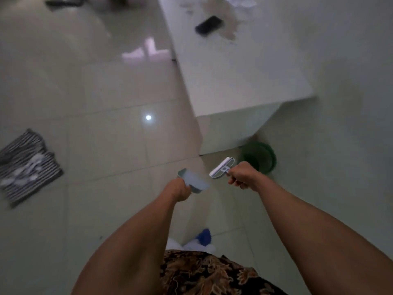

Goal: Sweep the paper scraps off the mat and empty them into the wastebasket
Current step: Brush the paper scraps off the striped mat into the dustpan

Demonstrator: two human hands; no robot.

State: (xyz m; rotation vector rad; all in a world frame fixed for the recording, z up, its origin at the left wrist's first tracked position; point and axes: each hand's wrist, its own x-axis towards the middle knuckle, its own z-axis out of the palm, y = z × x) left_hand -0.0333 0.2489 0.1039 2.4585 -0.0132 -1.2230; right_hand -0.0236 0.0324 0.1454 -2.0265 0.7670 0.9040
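1. A small pale-blue dustpan (194, 180) is held in the left hand (178, 189), whose fingers are wrapped tightly around its handle; the pan's open tray projects forward and to the right of those fingers.
2. A small hand brush (221, 167) with a white bristle strip is held in the right hand (241, 175), the fingers closed around its handle; the brush head stands just beyond and to the left of them.
3. The green wastebasket (260, 156) is seen on the floor (102, 128), just beyond the right-hand fingers and partly tucked under the corner of the white table (240, 77).
4. The striped mat (25, 165) lies on the floor well apart from both hands, far to the left of the left-hand fingers. Pale patches on it may be paper scraps, but the blur prevents certainty.
5. Whether scraps lie in the dustpan cannot be told; its tray is blurred and no contents are made out.
6. A dark phone (209, 24) and some pale litter are seen far along the table.
7. Progress is judged as follows: both tools are in hand, and the hands are placed close to the wastebasket rather than the mat, so an emptying step appears to be in hand or near. If the pale patches are scraps, sweeping of the mat is left to be done.
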